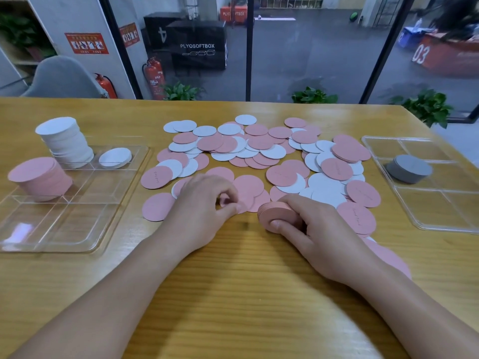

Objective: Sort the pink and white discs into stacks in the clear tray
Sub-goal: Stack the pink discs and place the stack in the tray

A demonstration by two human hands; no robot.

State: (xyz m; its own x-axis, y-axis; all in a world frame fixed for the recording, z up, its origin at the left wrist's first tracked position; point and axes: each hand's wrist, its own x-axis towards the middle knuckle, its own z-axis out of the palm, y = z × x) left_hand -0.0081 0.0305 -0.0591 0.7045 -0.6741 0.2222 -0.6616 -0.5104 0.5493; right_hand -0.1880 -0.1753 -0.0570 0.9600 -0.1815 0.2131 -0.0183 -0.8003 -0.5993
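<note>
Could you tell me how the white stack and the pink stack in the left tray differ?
The white stack is taller and leans; the pink stack is shorter and squatter. White sits in a far compartment, pink in the nearer one at the tray's left edge. Both are round discs piled in that clear tray.

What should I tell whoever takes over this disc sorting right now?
Right hand grips a small stack of pink round discs on the wooden table.
Left hand pinches a single pink disc beside it.
Done: tall white disc stack, pink disc stack and a few white discs sit in the clear divided tray on the left.
Left: the mixed pink and white pile spread across the table.
</note>
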